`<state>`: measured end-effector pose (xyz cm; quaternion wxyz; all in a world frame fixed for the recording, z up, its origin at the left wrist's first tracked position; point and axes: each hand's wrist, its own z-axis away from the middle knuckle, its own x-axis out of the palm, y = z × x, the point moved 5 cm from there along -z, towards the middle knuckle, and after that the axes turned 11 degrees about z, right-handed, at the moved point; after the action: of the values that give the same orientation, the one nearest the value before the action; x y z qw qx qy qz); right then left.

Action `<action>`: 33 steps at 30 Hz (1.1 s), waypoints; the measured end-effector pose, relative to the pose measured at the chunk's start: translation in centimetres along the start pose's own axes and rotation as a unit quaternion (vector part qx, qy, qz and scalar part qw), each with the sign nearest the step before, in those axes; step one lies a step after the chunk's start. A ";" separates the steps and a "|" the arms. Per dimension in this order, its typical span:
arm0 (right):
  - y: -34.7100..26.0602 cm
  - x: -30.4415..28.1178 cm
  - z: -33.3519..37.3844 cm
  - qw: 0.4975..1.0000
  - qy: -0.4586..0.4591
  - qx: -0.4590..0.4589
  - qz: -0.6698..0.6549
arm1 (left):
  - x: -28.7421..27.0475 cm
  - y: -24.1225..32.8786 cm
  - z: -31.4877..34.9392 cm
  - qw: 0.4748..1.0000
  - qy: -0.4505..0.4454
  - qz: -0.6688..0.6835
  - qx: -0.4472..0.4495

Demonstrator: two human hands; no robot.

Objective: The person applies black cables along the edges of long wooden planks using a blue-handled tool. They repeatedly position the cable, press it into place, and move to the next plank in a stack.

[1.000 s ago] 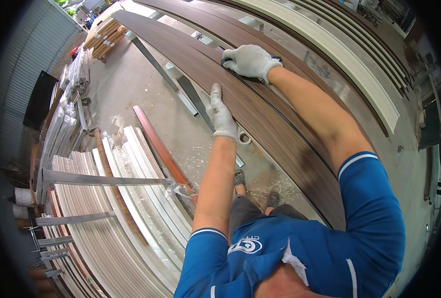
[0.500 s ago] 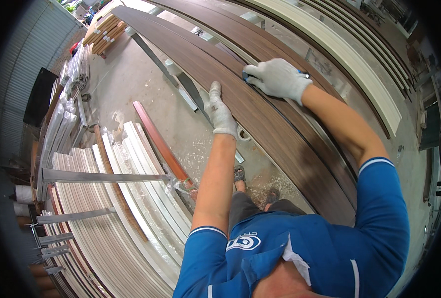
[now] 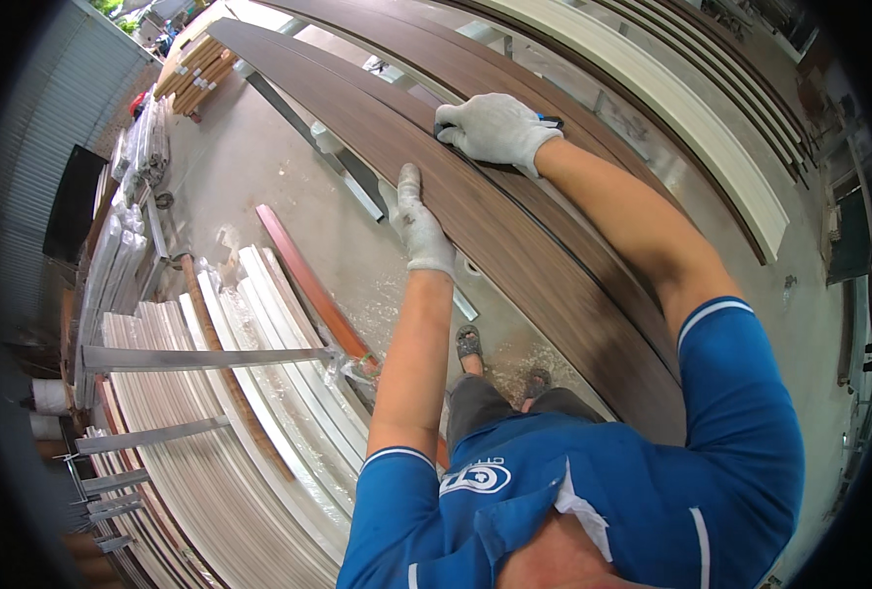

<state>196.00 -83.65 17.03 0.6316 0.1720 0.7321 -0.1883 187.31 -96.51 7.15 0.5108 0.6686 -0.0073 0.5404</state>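
Observation:
A long dark brown wood-grain board (image 3: 514, 260) runs diagonally in front of me. My left hand (image 3: 421, 228), in a whitish work glove, grips its near edge, with the thumb up over the top face and the other fingers mostly hidden below. My right hand (image 3: 495, 130), gloved too, is closed at the board's far long edge around a slim blue and black hand tool (image 3: 551, 122). One end of the tool sticks out behind the glove by the wrist; a dark part shows at the fingertips. The glove hides the rest, so its exact kind is unclear.
Another brown board (image 3: 411, 37) lies just beyond, then a cream profile (image 3: 711, 157) and several thin dark strips. At left, long white profiles (image 3: 259, 383) are stacked behind metal rack arms (image 3: 200, 358). A reddish-brown bar (image 3: 308, 280) leans near them. Timber bundles (image 3: 195, 77) stand far off.
My right hand has slid with the tool farther along the board's far edge, up and left in view. My left hand keeps its grip on the near edge. The view has shifted slightly.

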 end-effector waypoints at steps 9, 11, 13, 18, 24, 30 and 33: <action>0.5 -0.3 6.2 1.000 -0.002 -0.025 0.013 | -0.3 -0.2 -0.2 1.000 0.008 0.019 0.001; 0.4 -0.1 6.4 1.000 -0.022 -0.009 0.019 | -0.3 0.0 -0.1 1.000 0.010 0.007 0.008; 0.2 -0.2 5.5 1.000 -0.021 -0.005 0.016 | -0.3 0.1 0.0 1.000 0.013 0.005 0.013; -0.1 0.1 1.3 1.000 -0.009 0.001 0.012 | -0.5 -0.3 -0.4 1.000 0.002 -0.005 -0.013; 0.3 0.5 2.9 1.000 -0.003 -0.016 0.010 | -1.0 -0.5 -0.6 1.000 0.004 -0.009 -0.002; 0.4 -0.1 7.7 0.999 -0.022 -0.020 0.039 | -0.4 -0.5 -0.2 0.999 -0.015 0.031 -0.025; 0.4 -0.2 7.6 0.998 -0.009 -0.024 0.054 | -0.4 0.0 0.0 0.999 0.021 -0.012 0.034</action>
<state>202.71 -87.05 16.18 0.6512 0.1938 0.7207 -0.1377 187.13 -96.73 6.86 0.4946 0.6742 0.0297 0.5477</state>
